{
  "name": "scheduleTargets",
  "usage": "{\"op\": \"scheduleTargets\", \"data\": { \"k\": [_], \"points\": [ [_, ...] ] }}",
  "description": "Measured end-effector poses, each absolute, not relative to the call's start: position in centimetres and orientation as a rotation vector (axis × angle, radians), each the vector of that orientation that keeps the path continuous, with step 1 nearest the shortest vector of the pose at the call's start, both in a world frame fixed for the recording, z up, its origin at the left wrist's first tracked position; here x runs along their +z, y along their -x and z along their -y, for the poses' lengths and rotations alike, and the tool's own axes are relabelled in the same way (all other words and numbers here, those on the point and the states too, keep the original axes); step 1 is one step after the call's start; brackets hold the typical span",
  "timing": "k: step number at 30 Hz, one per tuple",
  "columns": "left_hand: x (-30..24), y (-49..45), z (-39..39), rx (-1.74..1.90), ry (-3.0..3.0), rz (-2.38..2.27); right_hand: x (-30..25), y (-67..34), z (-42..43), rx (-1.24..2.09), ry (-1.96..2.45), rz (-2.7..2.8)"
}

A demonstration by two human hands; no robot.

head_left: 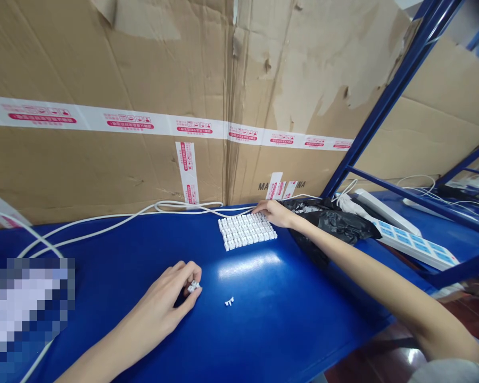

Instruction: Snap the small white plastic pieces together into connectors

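Note:
My left hand (179, 290) is curled around a few small white plastic pieces (193, 287), which show between the thumb and fingers above the blue surface. A single white piece (229, 301) with short prongs lies to its right. Farther back, many similar white pieces stand in tight rows, forming a rectangular block (247, 231). At that block's far right corner is my right hand (275, 213), its fingers closed and pointing down at the last row. Whatever sits between those fingertips is hidden.
A blue table (151, 351) carries white cables (143, 213) along a tall cardboard wall (123, 69). A crumpled black plastic bag (335, 226) lies by my right forearm, with a white and blue power strip (419, 244) beyond. A blue metal frame (383, 101) rises at right.

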State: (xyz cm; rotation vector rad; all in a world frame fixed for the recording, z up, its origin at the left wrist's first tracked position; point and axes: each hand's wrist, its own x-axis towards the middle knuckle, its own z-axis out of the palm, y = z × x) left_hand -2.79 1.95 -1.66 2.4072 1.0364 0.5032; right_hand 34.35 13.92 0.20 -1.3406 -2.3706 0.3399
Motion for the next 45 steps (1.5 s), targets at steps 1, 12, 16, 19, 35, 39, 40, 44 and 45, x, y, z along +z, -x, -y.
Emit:
{"op": "scheduleTargets", "data": {
  "k": [1, 12, 16, 19, 35, 39, 40, 44, 45],
  "points": [
    [-1.7, 2.8, -1.9, 0.504, -2.408, -1.034, 0.2, -34.4, -13.9, 0.313, 1.34, 2.349],
    [-1.9, 2.8, -2.0, 0.542, -2.398, -1.031, -1.6, -35.3, -13.8, 0.353, 1.648, 1.96],
    [-1.8, 2.9, -2.0, 0.523, -2.393, -1.045, -1.6, -35.3, -14.0, 0.377, 1.644, 1.924],
    [-1.8, 2.8, -2.0, 0.528, -2.388, -1.047, -1.2, -35.1, -14.1, 0.395, 1.644, 1.901],
    [-0.4, 2.5, -1.3, 0.874, -2.172, -1.074, 3.6, -27.9, -7.9, 0.102, 1.219, 1.635],
    [-1.0, 2.6, -1.7, 1.034, -2.056, -0.992, 4.4, -23.0, -3.2, 0.464, 1.015, 2.222],
    [-1.2, 2.6, -1.8, 1.05, -2.044, -0.974, 4.3, -22.3, -2.4, 0.608, 0.955, 2.39],
    [-1.3, 2.6, -1.9, 1.056, -2.042, -0.875, 3.1, -21.7, -1.4, 0.926, 0.964, 2.656],
    [-1.2, 2.5, -1.9, 1.051, -2.061, -0.868, 2.8, -21.9, -1.5, 0.959, 0.997, 2.658]
  ]
}}
